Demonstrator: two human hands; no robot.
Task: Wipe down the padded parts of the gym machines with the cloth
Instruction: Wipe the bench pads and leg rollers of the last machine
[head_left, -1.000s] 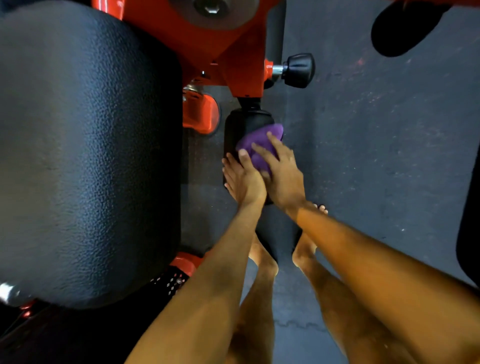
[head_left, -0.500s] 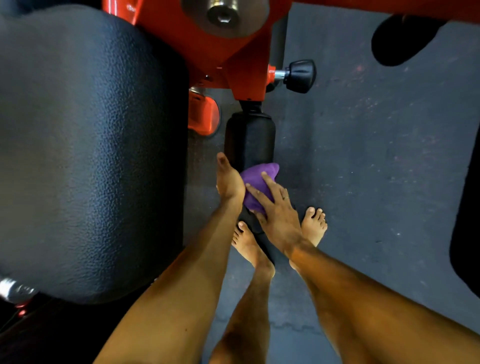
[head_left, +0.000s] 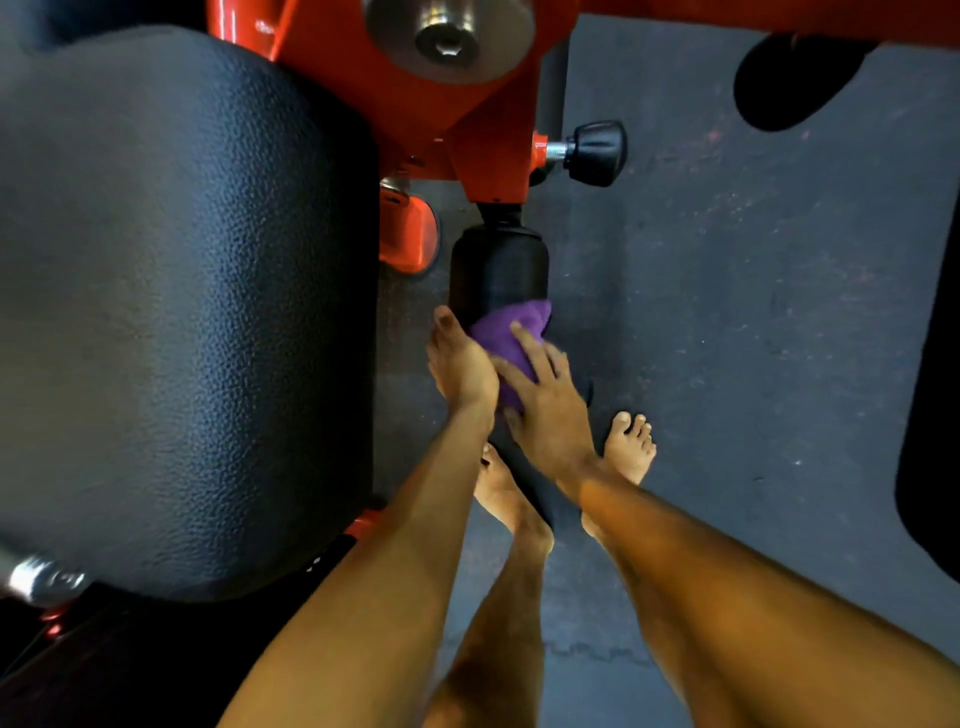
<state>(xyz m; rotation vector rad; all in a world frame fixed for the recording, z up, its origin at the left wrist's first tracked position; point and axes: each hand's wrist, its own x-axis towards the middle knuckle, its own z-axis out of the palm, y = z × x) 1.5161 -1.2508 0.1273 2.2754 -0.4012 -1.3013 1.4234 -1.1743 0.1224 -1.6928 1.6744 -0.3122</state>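
A purple cloth (head_left: 511, 338) is wrapped over a black cylindrical roller pad (head_left: 498, 270) that sticks out from the red machine frame (head_left: 467, 114). My left hand (head_left: 460, 364) cups the roller's left side against the cloth, thumb pointing up; its fingers are hidden. My right hand (head_left: 545, 400) lies over the cloth from the right, with its fingers curved round cloth and roller. A large black textured pad (head_left: 182, 312) fills the left of the view.
A black adjustment knob (head_left: 595, 153) juts right from the frame above the roller. My bare feet (head_left: 628, 447) stand on the grey rubber floor (head_left: 753, 312) beneath the roller. Dark pads sit at the top right (head_left: 795, 78) and right edge (head_left: 930, 415).
Both hands slid the cloth down the roller toward me from its upper end, then came a little way back up. The view has shifted slightly.
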